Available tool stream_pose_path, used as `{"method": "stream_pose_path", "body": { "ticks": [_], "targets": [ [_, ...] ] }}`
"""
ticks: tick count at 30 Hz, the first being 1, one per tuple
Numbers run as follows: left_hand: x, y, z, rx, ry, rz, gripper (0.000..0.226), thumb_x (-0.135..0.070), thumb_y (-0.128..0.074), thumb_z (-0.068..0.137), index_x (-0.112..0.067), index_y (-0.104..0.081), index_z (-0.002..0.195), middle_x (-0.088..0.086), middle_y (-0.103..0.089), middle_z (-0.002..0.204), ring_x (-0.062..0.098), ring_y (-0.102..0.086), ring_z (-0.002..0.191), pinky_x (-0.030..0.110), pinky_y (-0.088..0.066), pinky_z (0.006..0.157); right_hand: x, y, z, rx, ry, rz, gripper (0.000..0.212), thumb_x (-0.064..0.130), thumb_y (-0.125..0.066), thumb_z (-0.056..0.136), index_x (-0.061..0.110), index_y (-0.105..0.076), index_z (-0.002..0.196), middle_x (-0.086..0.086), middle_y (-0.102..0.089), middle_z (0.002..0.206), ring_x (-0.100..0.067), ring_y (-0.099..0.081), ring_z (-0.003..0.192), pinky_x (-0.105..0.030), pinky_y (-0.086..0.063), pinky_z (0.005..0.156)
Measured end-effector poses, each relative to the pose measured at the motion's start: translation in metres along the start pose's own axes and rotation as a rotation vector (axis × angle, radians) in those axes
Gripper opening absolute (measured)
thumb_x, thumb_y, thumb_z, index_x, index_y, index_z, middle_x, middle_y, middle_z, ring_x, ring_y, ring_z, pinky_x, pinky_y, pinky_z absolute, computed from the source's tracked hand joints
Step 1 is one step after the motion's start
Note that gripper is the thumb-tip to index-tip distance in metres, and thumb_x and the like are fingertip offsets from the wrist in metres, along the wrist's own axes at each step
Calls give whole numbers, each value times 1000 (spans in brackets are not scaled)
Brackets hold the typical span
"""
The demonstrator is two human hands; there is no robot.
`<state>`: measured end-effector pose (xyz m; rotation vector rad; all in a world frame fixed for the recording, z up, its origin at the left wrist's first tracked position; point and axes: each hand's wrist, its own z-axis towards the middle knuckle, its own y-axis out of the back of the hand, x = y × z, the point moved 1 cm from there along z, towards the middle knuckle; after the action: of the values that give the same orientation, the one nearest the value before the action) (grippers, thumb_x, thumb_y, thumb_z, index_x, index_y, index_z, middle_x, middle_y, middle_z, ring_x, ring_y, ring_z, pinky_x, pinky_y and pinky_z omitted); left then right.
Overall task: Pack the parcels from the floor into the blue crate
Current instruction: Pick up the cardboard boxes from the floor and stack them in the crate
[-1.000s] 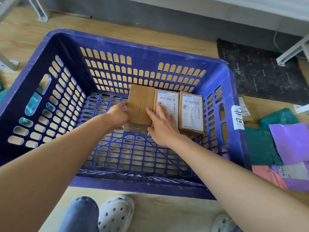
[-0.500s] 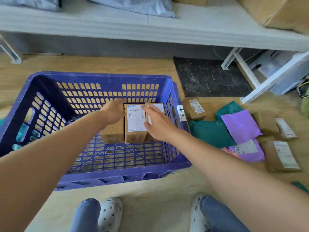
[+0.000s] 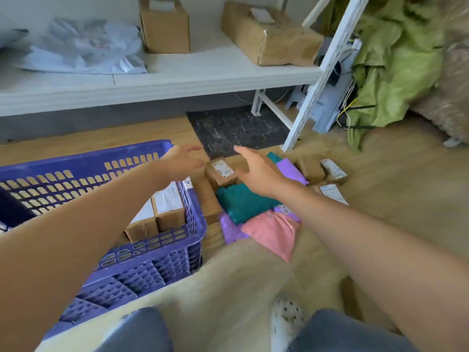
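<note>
The blue crate (image 3: 83,158) stands on the floor at the left, with labelled cardboard boxes (image 3: 167,207) standing in its right end. To its right lies a heap of parcels: a brown labelled box (image 3: 220,174), a teal bag (image 3: 241,201), purple bags (image 3: 291,171) and a pink bag (image 3: 274,232). My left hand (image 3: 182,161) hovers open over the crate's far right corner. My right hand (image 3: 256,168) is open just right of the brown labelled box, above the heap. Neither hand holds anything.
More small boxes (image 3: 322,171) lie at the heap's right. A dark mat (image 3: 236,128) and white shelf legs (image 3: 317,80) stand behind. The low shelf (image 3: 177,77) carries boxes and a grey bag. Green cloth (image 3: 388,64) is piled at right. My feet are below.
Both hands left the boxes in the crate and swung right toward the parcel heap on the floor. The view turned right and up.
</note>
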<state>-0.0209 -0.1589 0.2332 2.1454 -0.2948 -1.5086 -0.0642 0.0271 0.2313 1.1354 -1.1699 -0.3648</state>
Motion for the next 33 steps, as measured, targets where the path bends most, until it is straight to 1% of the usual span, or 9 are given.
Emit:
{"method": "stream_pose_path", "body": {
  "ticks": [4,9,12,17,21,25,29,31,33],
  "targets": [
    [-39,-42,-1,41,-64,26,48,-18,-57,91,-25,-45,137,15,-60,119,21,-56,86,32,-51,71,-45,42,-15,-92,-80,-6,60,18,-53,93,22,-29,148,-6,-35,149,-25,-45,128,-36,-40,103],
    [-77,-105,11,93,-105,30,51,-16,-60,90,-24,-44,138,13,-58,118,13,-57,74,26,-51,64,-107,83,-32,-179,-180,18,61,17,-55,92,23,-30,147,-8,-44,143,-22,-54,109,-28,-42,92],
    [-90,-148,23,166,-83,-11,48,-11,-59,89,-20,-48,134,9,-55,99,4,-55,54,20,-47,50,-148,99,-40,-168,-202,43,64,17,-59,91,20,-30,147,-8,-42,146,-25,-49,123,-30,-40,99],
    [-96,-230,50,296,-50,30,50,-19,-61,87,-26,-46,134,7,-53,100,21,-50,84,25,-43,60,-220,111,-56,-188,-224,105,50,8,-57,91,10,-43,139,-5,-52,131,-18,-46,124,-16,-31,94],
    [-100,-291,73,369,-26,44,46,-16,-55,92,-24,-45,136,10,-54,104,22,-52,91,26,-45,65,-287,105,-55,-139,-308,140,57,13,-56,92,13,-35,144,-10,-41,146,-25,-40,133,-28,-32,105],
    [-96,-347,101,419,-10,109,49,-14,-57,91,-22,-43,137,15,-56,129,33,-52,120,41,-45,99,-350,91,-47,-130,-382,169,64,21,-56,93,19,-26,149,-2,-31,153,-18,-29,140,-26,-25,110],
    [-79,-396,129,480,45,46,50,-9,-56,92,-19,-41,139,9,-53,120,24,-54,101,36,-46,89,-408,72,-37,-109,-478,219,62,19,-53,96,22,-23,150,-1,-29,154,-17,-29,140,-21,-24,106],
    [-66,-418,142,495,86,48,42,-12,-56,92,-29,-44,128,3,-48,114,21,-51,99,37,-49,90,-432,62,-33,-111,-511,253,61,19,-52,97,21,-22,150,1,-28,154,-16,-29,140,-15,-23,101],
    [-53,-437,153,505,160,16,27,-15,-55,92,-38,-44,100,-1,-49,105,18,-52,94,34,-51,84,-453,53,-28,-134,-554,310,59,21,-50,98,20,-23,150,1,-28,154,-17,-27,141,-19,-24,104]
  ]
}}
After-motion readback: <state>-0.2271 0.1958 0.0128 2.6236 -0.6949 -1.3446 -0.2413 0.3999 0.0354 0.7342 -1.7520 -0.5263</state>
